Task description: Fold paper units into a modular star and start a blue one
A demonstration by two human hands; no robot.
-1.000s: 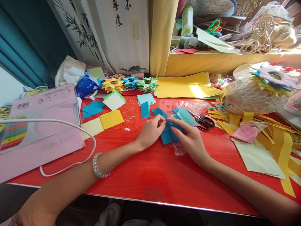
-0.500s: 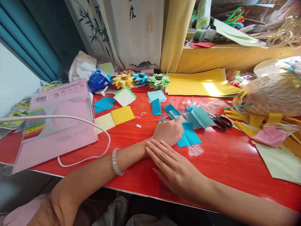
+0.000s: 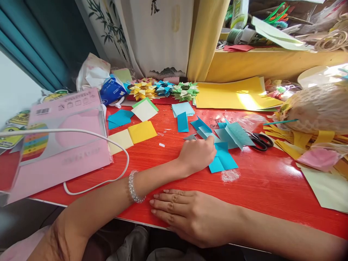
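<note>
Lying palm-down on the red table (image 3: 261, 197), the right hand (image 3: 190, 213) no longer touches the blue paper (image 3: 226, 158), at three o'clock from the left hand (image 3: 198, 155). Hands apart; paper left to the curled left; its grip: cannot tell.

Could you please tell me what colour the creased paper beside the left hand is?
Bright blue; the creased paper shows best in the head view.

Strong glare on yellow paper (image 3: 228, 93), shadow below the table (image 3: 261, 185)
</note>
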